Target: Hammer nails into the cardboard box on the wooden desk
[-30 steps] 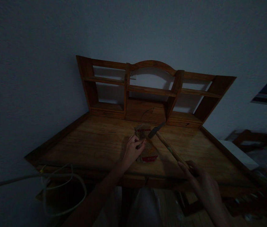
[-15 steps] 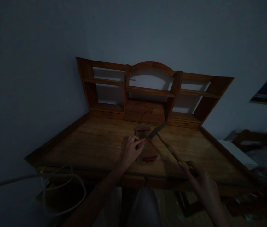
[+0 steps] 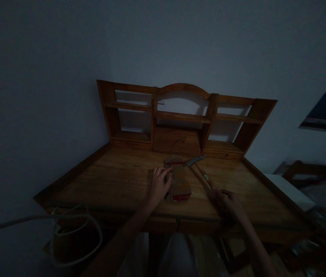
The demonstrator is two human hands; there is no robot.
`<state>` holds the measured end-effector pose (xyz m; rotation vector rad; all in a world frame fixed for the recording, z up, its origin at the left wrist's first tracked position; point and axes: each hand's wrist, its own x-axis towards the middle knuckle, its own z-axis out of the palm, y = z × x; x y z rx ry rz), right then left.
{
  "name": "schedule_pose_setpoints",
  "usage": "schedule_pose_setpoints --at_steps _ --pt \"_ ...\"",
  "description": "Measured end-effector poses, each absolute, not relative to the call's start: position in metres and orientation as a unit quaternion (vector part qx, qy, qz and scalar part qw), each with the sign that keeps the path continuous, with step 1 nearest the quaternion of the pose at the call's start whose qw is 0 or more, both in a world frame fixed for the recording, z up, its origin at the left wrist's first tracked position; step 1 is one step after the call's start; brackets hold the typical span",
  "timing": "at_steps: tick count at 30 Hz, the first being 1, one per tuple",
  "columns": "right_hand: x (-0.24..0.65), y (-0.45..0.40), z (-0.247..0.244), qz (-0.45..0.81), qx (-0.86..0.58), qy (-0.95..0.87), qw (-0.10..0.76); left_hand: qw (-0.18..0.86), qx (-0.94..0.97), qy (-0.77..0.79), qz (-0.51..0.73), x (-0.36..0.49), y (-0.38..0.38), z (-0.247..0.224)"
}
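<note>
A flattened piece of brown cardboard [image 3: 180, 184] with red printed bands lies on the wooden desk [image 3: 128, 181]. My left hand [image 3: 161, 182] rests over its left edge, thumb and forefinger drawn together. Whatever sits between those fingers is too dark and small to make out. In my right hand [image 3: 228, 202] is a hammer [image 3: 202, 174], gripped low on its wooden handle. The metal head is just right of the cardboard's far end, close above the desk; I cannot tell whether it touches.
A wooden shelf unit [image 3: 180, 115] stands along the desk's back edge, against the wall. Pale cable [image 3: 99, 234] loops hang at the lower left. To the right are a white surface [image 3: 288, 188] and a wooden chair back [image 3: 314, 169]. The room is dim.
The hammer has come down and its head has turned flatter, slightly to the right. My right hand has shifted up and left in view. The left hand stays at the cardboard.
</note>
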<state>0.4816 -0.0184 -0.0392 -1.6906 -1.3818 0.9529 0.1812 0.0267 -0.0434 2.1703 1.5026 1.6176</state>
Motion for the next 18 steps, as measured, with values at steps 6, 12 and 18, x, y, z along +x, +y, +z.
schedule_pose_setpoints --at_steps 6,12,18 --pt "0.4877 -0.0134 -0.0451 0.466 -0.632 -0.499 0.367 0.017 0.706 0.482 0.518 0.1817 0.0276 -0.0463" --pt "0.4907 -0.0083 -0.0489 0.458 -0.644 -0.503 0.350 0.022 0.705 0.485 0.517 0.1829 0.0281 -0.0468" --pt "0.4913 -0.0098 -0.0492 0.447 -0.637 -0.522 0.348 0.031 0.704 0.486 0.518 0.1818 0.0286 -0.0456"
